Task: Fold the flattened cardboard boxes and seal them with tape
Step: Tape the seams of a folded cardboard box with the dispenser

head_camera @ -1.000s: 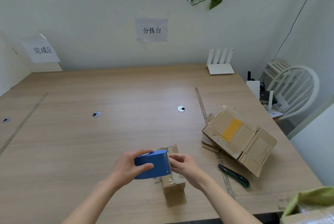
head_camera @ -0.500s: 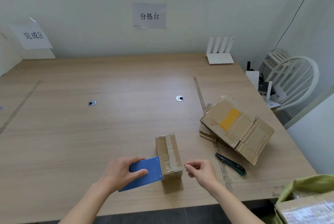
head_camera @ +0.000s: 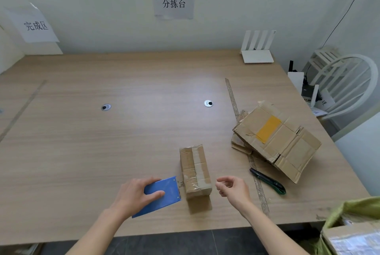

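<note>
From the head camera, a small taped cardboard box (head_camera: 195, 170) is sitting on the wooden table (head_camera: 102, 141) near its front edge, long side running away from the viewer, with clear tape running along its top seam. The left hand (head_camera: 135, 194) is gripping a blue tape dispenser (head_camera: 162, 195) just beside the box's left face, thumb lying across the blue side plate and the other fingers wrapping over its top; whether the dispenser's front edge is touching the box is hard to tell from this angle. The right hand (head_camera: 233, 189) is hovering just right of the box, clear of it, with fingers loosely curled and holding nothing.

Farther right, a stack of flattened cardboard boxes (head_camera: 277, 139) is lying on the table, the top one carrying a yellow label. A dark green utility knife (head_camera: 268, 181) is lying between that stack and the right hand. A white router (head_camera: 258, 51) is standing at the table's far edge, and a white chair (head_camera: 345, 86) is standing past the right side.
</note>
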Demonstrator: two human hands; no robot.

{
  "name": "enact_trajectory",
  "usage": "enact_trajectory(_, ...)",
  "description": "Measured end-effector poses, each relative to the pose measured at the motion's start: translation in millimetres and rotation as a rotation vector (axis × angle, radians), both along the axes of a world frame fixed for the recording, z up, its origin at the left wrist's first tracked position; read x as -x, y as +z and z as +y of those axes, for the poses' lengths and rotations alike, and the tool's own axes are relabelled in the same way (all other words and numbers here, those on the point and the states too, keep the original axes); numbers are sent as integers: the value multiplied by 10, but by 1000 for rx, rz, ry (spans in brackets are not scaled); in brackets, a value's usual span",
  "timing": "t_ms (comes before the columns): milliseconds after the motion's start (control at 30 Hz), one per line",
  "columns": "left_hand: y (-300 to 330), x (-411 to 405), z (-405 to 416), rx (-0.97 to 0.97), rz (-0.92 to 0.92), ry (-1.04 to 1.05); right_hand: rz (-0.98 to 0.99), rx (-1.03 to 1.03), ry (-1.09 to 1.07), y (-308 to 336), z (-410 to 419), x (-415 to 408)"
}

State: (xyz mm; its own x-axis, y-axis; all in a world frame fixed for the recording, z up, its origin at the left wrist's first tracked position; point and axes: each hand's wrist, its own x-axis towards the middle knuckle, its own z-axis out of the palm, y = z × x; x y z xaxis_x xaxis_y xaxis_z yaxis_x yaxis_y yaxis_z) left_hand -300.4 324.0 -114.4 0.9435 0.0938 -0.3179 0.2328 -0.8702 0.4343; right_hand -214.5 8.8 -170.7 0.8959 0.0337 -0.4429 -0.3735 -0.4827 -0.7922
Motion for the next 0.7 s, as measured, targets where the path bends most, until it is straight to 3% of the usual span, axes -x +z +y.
enact_trajectory(467,-450,-64,-79,108,32,123,22,68,41,-347,214,-70)
enact_trajectory(600,-496,-91,-38,139,35,130,41,188,46,-417,190,-83)
enact_trajectory(700,-483,-115,-1,158,36,131,-176,282,1,-379,230,-45)
